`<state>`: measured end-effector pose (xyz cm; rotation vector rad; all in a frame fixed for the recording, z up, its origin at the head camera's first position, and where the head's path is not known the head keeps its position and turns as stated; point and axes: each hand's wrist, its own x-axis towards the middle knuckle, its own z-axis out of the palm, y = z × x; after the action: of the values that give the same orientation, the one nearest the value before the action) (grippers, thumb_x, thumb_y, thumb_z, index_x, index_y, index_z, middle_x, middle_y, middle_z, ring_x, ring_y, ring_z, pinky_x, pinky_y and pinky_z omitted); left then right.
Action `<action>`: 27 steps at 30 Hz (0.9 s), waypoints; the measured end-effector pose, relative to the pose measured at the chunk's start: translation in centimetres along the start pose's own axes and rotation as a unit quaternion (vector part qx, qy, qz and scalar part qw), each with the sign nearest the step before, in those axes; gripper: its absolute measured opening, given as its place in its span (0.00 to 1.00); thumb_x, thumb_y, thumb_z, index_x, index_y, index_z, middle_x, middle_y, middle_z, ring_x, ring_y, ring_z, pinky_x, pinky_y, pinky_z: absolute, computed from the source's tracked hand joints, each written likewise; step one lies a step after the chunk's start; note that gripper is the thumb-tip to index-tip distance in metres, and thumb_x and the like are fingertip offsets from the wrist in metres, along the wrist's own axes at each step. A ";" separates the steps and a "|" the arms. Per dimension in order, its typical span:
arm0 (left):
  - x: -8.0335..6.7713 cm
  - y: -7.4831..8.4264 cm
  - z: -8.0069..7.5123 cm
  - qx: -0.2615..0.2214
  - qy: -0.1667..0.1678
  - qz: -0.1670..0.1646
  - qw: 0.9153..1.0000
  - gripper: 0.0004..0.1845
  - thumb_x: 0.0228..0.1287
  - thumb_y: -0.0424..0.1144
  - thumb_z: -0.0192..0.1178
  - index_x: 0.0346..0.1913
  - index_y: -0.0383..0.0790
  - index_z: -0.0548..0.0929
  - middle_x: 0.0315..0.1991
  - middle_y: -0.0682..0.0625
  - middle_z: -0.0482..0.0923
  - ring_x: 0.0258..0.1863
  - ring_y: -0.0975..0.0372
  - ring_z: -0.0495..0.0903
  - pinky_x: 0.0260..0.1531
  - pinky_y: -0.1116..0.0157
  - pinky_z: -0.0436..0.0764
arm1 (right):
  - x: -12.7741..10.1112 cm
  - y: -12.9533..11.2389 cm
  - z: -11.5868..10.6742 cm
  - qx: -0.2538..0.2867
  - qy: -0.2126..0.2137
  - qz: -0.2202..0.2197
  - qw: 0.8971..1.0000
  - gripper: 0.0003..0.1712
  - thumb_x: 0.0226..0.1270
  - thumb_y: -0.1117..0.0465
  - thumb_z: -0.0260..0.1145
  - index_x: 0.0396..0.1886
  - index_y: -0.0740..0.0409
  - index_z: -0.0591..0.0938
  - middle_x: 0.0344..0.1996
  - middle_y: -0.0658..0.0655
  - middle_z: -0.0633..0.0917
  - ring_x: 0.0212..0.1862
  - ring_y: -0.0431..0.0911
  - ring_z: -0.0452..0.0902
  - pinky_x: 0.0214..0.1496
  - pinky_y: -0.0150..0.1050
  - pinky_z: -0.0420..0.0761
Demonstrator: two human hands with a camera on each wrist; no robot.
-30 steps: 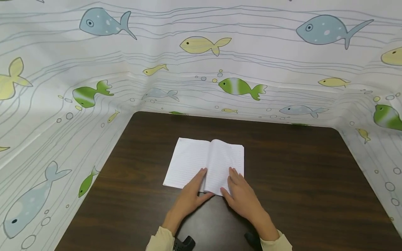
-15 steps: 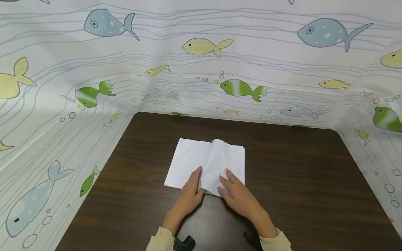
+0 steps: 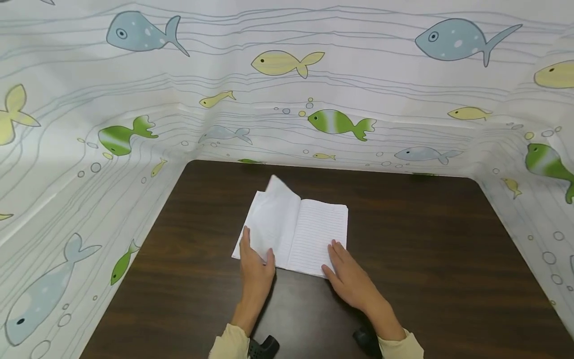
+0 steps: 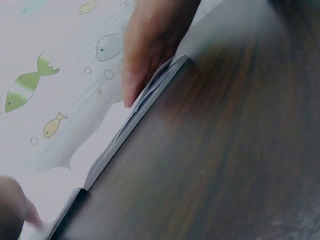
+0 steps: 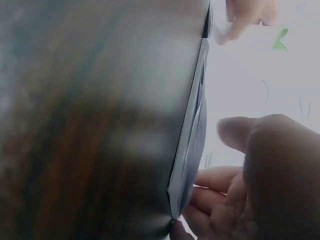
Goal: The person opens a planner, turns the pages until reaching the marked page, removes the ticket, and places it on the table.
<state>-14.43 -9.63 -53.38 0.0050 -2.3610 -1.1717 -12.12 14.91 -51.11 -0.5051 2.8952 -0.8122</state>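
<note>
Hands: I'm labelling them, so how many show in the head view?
2. The left hand is at the near edge of the open notebook, on its left side; the right hand is at its near right corner. No other hand shows.

Got a notebook [image 3: 309,244] spread on the table [image 3: 417,249], nearer the left edge than the right, and short of the far edge. Now catch a leaf [image 3: 274,217] over its left half, poking past the notebook's far edge. Find the left hand [image 3: 255,274] at the near edge on that side, the right hand [image 3: 352,279] across the near right corner. And see the wall covering [image 3: 381,35] behind the table's far edge, along both side edges too.
</note>
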 end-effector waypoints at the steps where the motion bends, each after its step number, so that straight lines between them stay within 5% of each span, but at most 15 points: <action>1: 0.1 -0.1 0.0 0.032 0.021 0.005 0.999 0.51 0.50 0.24 0.68 0.75 0.31 0.49 0.71 0.33 0.55 0.70 0.46 0.57 0.61 0.46 0.68 | -0.1 0.1 -0.1 -0.010 0.003 -0.005 1.000 0.37 0.76 0.46 0.52 0.73 0.66 0.60 0.74 0.62 0.57 0.75 0.53 0.50 0.72 0.52 0.58; 3: 0.4 -0.2 0.1 0.088 0.040 0.036 0.995 0.53 0.43 0.22 0.69 0.74 0.31 0.54 0.72 0.34 0.54 0.72 0.45 0.54 0.61 0.44 0.67 | -0.3 0.2 -0.2 -0.026 0.013 -0.016 0.999 0.37 0.74 0.49 0.55 0.72 0.68 0.61 0.73 0.63 0.59 0.74 0.54 0.52 0.71 0.53 0.59; 5: 0.8 -0.3 0.5 0.110 0.014 0.105 0.988 0.48 0.39 0.17 0.66 0.71 0.31 0.62 0.72 0.36 0.57 0.72 0.46 0.55 0.62 0.45 0.66 | -0.4 0.2 -0.4 -0.044 0.025 -0.024 0.998 0.36 0.73 0.51 0.58 0.71 0.70 0.63 0.72 0.65 0.61 0.73 0.55 0.55 0.71 0.54 0.60; 8: 1.0 -0.4 1.2 0.112 -0.107 0.218 0.963 0.36 0.50 0.20 0.60 0.67 0.34 0.70 0.70 0.41 0.64 0.71 0.50 0.61 0.65 0.51 0.65 | -0.4 0.0 -0.6 -0.067 0.035 -0.029 0.997 0.35 0.71 0.53 0.61 0.68 0.72 0.66 0.70 0.67 0.65 0.72 0.57 0.58 0.70 0.54 0.61; 10: 0.8 -0.2 1.5 0.098 -0.198 0.250 0.943 0.28 0.62 0.25 0.57 0.67 0.35 0.71 0.69 0.43 0.67 0.69 0.53 0.64 0.66 0.54 0.65 | -0.3 -0.2 -0.8 -0.080 0.027 -0.027 0.996 0.35 0.70 0.53 0.62 0.67 0.73 0.68 0.68 0.67 0.67 0.71 0.56 0.60 0.71 0.55 0.59; 13: 0.2 0.1 1.6 0.113 -0.269 0.237 0.927 0.27 0.73 0.43 0.52 0.70 0.35 0.68 0.70 0.44 0.65 0.70 0.54 0.62 0.67 0.56 0.64 | -0.2 -0.7 -1.2 -0.089 0.018 -0.027 0.995 0.31 0.69 0.54 0.63 0.63 0.73 0.73 0.65 0.68 0.72 0.69 0.56 0.64 0.70 0.57 0.59; 18: -0.3 0.8 1.3 0.119 -0.314 0.182 0.924 0.41 0.66 0.63 0.54 0.74 0.40 0.61 0.74 0.47 0.57 0.74 0.57 0.55 0.68 0.56 0.62 | 0.5 -1.3 -1.6 -0.097 0.048 -0.043 0.993 0.27 0.67 0.55 0.66 0.56 0.72 0.78 0.59 0.68 0.77 0.65 0.58 0.70 0.67 0.56 0.65; 23: -0.8 1.2 0.8 0.067 -0.345 0.145 0.925 0.54 0.57 0.66 0.62 0.77 0.40 0.52 0.77 0.47 0.47 0.73 0.58 0.55 0.65 0.55 0.68 | 0.9 -1.3 -0.5 -0.114 0.041 -0.049 0.991 0.32 0.68 0.54 0.64 0.63 0.73 0.73 0.64 0.70 0.71 0.67 0.60 0.65 0.64 0.54 0.70; 27: -0.7 1.0 0.7 0.018 -0.337 0.130 0.932 0.57 0.54 0.62 0.68 0.77 0.37 0.49 0.77 0.44 0.44 0.72 0.57 0.58 0.62 0.56 0.71 | 1.3 -1.4 0.6 -0.116 0.033 -0.048 0.992 0.34 0.71 0.50 0.61 0.65 0.72 0.70 0.66 0.73 0.67 0.70 0.62 0.60 0.65 0.56 0.69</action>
<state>-13.94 -8.32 -53.29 -0.7932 -2.8344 -1.1140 -12.86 13.06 -50.89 -0.6567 3.0648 -0.5121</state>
